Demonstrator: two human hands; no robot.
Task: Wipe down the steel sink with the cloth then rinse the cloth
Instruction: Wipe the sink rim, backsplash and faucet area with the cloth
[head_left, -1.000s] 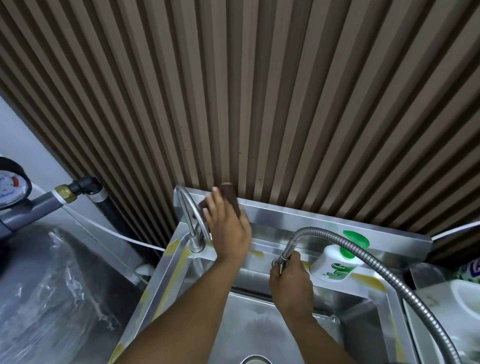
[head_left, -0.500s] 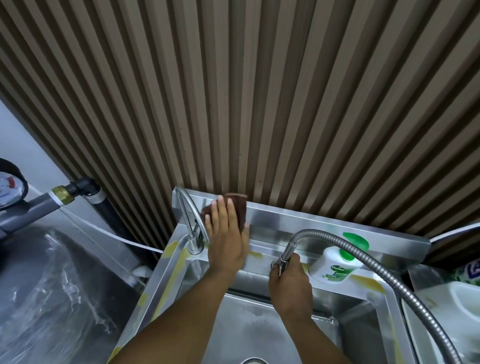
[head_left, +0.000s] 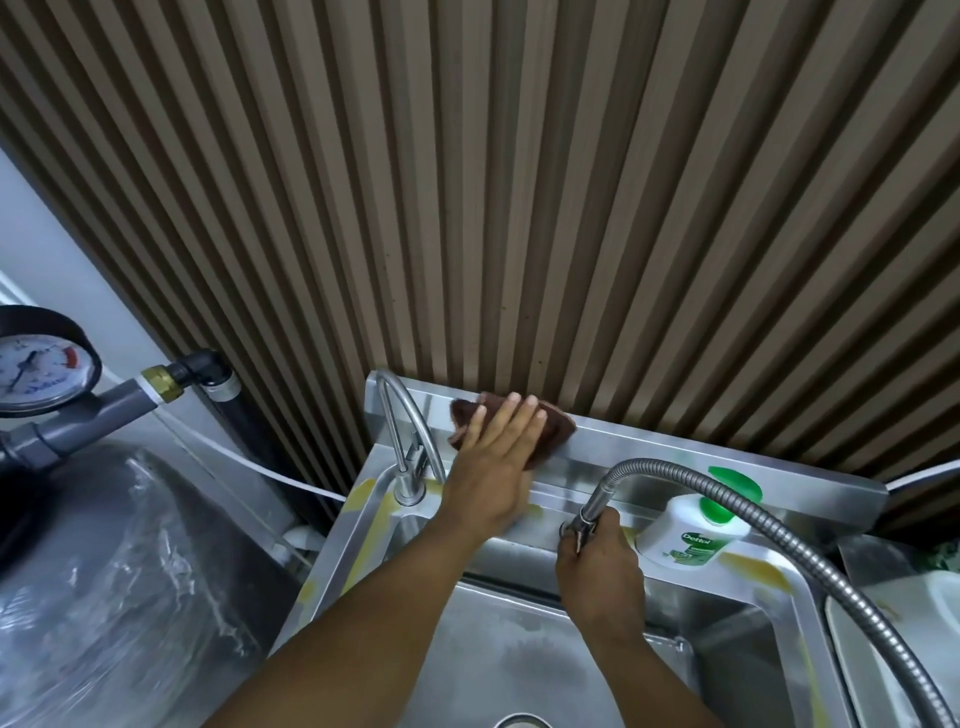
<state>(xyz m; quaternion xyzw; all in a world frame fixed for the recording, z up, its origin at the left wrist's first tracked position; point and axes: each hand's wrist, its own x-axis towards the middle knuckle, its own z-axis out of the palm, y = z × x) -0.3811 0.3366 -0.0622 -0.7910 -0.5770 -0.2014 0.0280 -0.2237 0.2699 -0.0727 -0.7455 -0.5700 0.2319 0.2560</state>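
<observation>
A steel sink (head_left: 524, 670) with a raised back panel (head_left: 654, 452) fills the lower middle. A dark brown cloth (head_left: 558, 428) lies flat against the left part of that back panel, pressed there by my left hand (head_left: 493, 467), fingers spread over it. My right hand (head_left: 597, 561) is closed around the nozzle end of a flexible metal spray hose (head_left: 727, 499) at the sink's rear ledge. A curved steel tap (head_left: 405, 415) stands just left of my left hand.
A white Dettol bottle (head_left: 685, 535) with a green cap stands on the rear ledge right of my right hand. Yellow smears mark the sink rim. A pressure gauge (head_left: 36, 364) and grey pipe sit at the left. White containers (head_left: 935, 623) stand at the right.
My left hand has slid the cloth to the right along the back panel, spreading it flatter. My right hand has kept its hold on the hose nozzle.
</observation>
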